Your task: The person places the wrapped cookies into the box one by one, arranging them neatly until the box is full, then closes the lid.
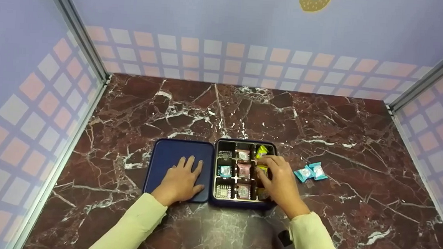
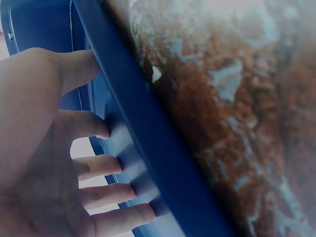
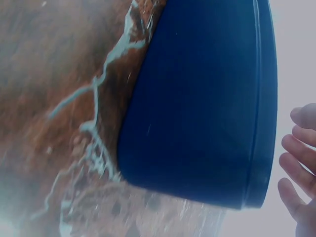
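A dark blue box [image 1: 241, 206] stands uncovered on the marbled table, divided into compartments by a gold-edged insert. Pink-wrapped candies [image 1: 243, 171] sit down its middle column, and a blue-wrapped candy [image 1: 225, 171] lies in the left column. On the right are a yellow-green candy [image 1: 261, 152] at the back and a yellow candy [image 1: 263, 168], partly covered by my right hand [image 1: 282, 181]. That hand is over the right column, thumb and fingers apart. My left hand [image 1: 181, 180] rests with spread fingers on the blue lid [image 1: 167, 154]; its fingertips touch the lid in the left wrist view.
Two blue-wrapped candies [image 1: 311, 172] lie together on the table, right of the box. Lilac walls with pink and white squares [image 1: 210, 62] enclose the back and sides. A small black object [image 1: 285, 238] is beside the right sleeve.
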The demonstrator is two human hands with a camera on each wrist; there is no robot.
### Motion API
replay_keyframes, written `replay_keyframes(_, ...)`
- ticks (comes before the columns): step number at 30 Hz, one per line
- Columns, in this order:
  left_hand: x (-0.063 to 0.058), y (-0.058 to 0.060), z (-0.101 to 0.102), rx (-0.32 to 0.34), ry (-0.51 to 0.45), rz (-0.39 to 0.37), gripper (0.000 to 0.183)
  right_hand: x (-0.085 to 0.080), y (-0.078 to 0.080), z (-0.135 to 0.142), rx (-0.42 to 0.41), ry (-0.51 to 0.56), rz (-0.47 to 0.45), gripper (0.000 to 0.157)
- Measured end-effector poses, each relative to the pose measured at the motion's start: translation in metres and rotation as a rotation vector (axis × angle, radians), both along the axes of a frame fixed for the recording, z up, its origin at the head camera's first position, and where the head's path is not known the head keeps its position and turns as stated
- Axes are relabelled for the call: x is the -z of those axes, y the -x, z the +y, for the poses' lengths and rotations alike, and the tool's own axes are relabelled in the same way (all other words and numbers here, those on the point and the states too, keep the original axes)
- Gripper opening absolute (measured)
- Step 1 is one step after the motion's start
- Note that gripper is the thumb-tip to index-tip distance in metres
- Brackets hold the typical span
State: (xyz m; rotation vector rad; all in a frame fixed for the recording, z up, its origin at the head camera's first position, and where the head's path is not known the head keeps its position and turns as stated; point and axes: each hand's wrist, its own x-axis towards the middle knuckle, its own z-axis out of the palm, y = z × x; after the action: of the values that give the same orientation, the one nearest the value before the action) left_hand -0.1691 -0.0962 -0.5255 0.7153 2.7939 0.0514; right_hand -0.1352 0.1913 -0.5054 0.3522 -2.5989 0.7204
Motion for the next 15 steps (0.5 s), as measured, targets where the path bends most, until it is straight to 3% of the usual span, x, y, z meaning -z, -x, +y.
replay_keyframes(8, 0.002, 0.000, -0.001, -0.002, -0.032, -0.001, 0.073, 0.003, -0.004, 0.018, 0.072, 0.020, -0.039, 0.021)
replay_keyframes(15, 0.002, 0.000, -0.001, -0.002, -0.034, -0.004, 0.073, 0.008, -0.008, 0.034, 0.225, -0.002, -0.061, 0.024)
